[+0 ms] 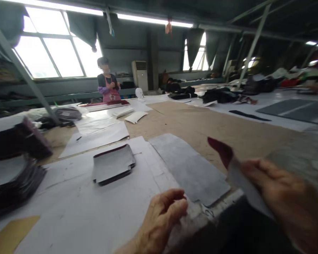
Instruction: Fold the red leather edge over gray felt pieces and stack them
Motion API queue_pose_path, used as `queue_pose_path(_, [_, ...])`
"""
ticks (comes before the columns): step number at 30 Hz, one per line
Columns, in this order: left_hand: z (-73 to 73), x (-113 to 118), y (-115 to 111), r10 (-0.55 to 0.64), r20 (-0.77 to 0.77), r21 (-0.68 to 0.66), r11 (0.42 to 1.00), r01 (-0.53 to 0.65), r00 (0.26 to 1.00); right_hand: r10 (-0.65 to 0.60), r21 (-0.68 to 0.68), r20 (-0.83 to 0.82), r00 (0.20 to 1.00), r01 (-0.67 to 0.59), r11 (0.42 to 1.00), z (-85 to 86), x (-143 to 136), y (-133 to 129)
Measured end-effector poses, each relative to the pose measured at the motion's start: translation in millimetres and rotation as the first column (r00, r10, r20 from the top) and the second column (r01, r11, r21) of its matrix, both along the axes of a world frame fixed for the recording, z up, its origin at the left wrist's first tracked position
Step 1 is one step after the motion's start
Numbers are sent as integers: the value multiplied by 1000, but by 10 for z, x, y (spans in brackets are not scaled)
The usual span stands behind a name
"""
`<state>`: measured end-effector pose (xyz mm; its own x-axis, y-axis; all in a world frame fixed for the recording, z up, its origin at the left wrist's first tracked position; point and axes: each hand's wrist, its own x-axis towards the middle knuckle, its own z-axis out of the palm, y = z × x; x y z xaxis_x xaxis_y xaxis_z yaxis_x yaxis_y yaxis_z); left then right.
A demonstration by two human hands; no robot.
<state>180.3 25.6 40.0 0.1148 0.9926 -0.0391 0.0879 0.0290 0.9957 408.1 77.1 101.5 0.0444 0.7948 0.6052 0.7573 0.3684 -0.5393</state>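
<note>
Over the table's front edge, my right hand [283,192] pinches a cut piece of fabric [237,173]. One face of the fabric is pale grey, and its folded-over tip shows dark maroon. My left hand [163,215] is at the near edge of the white paper-covered table, fingers loosely bent and nothing visible in them. Between the hands and just beyond them lies a large grey sheet of fabric [188,165]. To the left of it, a small stack of grey cut pieces [113,163] with dark and maroon edges rests on white paper [82,208].
Thick stacks of dark-edged cut pieces [13,180] stand at the left, near a tan card [14,234]. Brown paper [190,120] covers the table's middle. A person [109,83] in a pink apron stands across the table. Dark fabric heaps [219,96] lie farther back.
</note>
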Motion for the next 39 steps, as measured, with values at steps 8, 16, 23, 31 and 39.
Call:
queue_pose_path(8, [23, -601, -624, 464, 223, -349, 859, -375, 857, 698, 208, 94, 710, -700, 683, -839, -1596, -537])
queue_pose_path(16, [1, -1038, -926, 611, 55, -476, 711, -517, 790, 751, 5, 250, 611, -777, 630, -967, -1541, -448])
queue_pose_path(23, [84, -1397, -890, 511, -722, 203, 801, -563, 467, 707, 41, 360, 608, -768, 639, -1082, -1546, -483])
queue_pose_path(31, [10, -967, -201, 267, -866, 254, 963, -87, 424, 659, 106, 411, 630, -751, 652, -1116, -1532, -536])
queue_pose_path(39, [-30, -942, -25, 271, -832, 204, 961, -188, 484, 608, 173, 439, 662, -726, 666, -1148, -1573, -494])
